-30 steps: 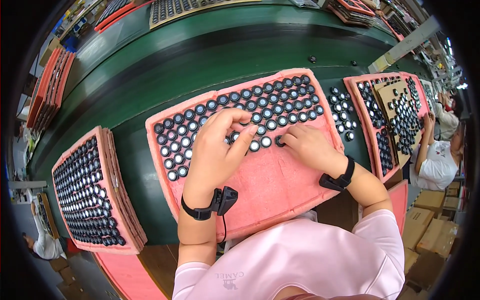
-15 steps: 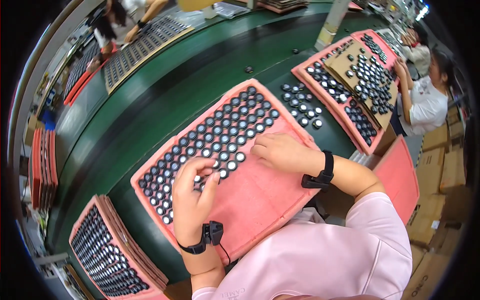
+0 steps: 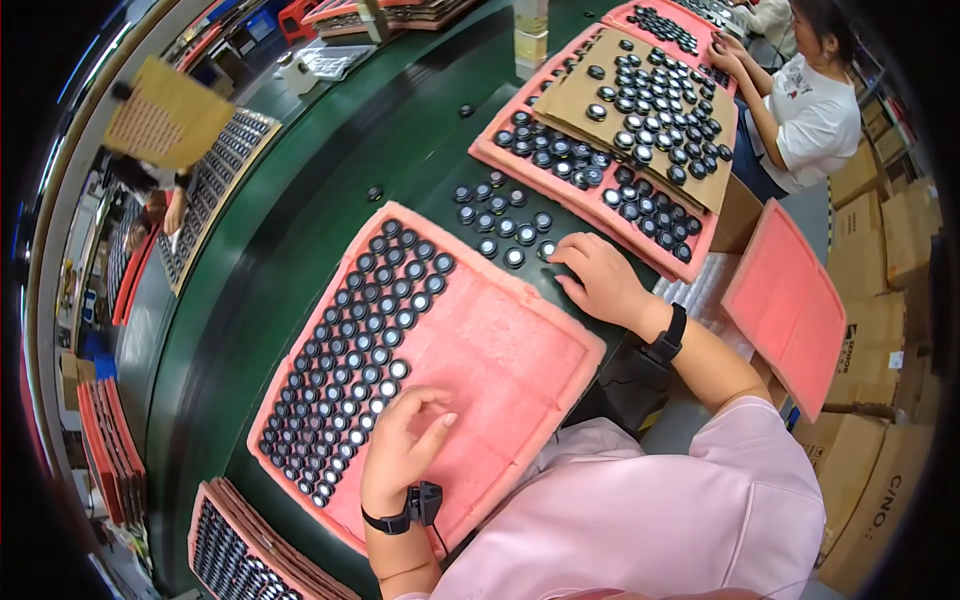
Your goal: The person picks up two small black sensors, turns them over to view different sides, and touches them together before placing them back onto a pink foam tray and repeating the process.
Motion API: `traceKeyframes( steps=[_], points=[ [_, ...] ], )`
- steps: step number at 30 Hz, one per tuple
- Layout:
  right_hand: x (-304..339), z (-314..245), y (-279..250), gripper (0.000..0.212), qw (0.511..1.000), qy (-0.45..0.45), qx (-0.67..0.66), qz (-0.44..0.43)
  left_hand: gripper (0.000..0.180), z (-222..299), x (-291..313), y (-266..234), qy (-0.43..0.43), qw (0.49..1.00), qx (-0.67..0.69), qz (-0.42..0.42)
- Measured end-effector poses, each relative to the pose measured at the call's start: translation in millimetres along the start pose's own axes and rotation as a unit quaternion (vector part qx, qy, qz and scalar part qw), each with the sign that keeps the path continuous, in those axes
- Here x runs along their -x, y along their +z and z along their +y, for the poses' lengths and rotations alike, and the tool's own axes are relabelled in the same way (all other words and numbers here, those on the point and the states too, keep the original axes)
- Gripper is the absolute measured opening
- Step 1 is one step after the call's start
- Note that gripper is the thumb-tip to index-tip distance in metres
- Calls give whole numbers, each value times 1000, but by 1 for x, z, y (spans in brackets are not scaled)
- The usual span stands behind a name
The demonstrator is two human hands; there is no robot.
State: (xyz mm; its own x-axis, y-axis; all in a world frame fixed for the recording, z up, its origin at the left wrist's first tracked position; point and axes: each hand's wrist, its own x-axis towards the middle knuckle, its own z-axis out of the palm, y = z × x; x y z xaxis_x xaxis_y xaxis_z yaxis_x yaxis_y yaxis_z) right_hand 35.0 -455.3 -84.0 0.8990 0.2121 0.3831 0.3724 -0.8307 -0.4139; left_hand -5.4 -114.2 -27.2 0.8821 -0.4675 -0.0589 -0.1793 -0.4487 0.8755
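Observation:
In front of me a pink foam tray lies on the green surface, its left half filled with rows of small round black parts with silvery tops. Over the tray's middle, at the edge of these rows, hovers my left hand, fingers bent and thumb apart, nothing visible in it. My right hand reaches past the tray's far right edge. Its fingertips touch a loose round part, thumb held apart from the index finger. Several similar loose parts lie beside it.
At the far right a pink tray bears a cardboard sheet with scattered parts; a person works there. A pink panel leans at right. Stacked trays stand lower left. Across the green belt, another person handles a yellowish sheet.
My right hand has gone from the tray's rows to the loose parts beside the tray. My left hand has drawn back slightly from the rows. The view has turned right.

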Motion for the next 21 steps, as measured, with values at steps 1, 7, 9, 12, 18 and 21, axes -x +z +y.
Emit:
traceKeyframes(
  steps=[1, 7, 9, 12, 18, 21],
  points=[
    [2, 6, 1, 27, 1000, 6, 1, 4, 19, -1, -3, 2, -15, 1000, 24, -1],
    [4, 28, 12, 36, 999, -21, -29, 16, 14, 0, -37, -20, -58, 998, 18, 12],
    [1, 30, 16, 38, 999, -26, -35, 10, 11, 4, -58, -36, -80, 996, 29, 7],
    [2, 34, 18, 38, 998, -26, -47, 23, 8, 10, -94, -58, -90, 996, 24, -1],
    [0, 34, 15, 37, 997, -6, -80, 8, 15, -6, -177, -103, -130, 992, -1, 5],
    [0, 36, 15, 37, 997, -4, -78, 23, 15, -24, -214, -114, -137, 983, -111, 56]
  ],
)
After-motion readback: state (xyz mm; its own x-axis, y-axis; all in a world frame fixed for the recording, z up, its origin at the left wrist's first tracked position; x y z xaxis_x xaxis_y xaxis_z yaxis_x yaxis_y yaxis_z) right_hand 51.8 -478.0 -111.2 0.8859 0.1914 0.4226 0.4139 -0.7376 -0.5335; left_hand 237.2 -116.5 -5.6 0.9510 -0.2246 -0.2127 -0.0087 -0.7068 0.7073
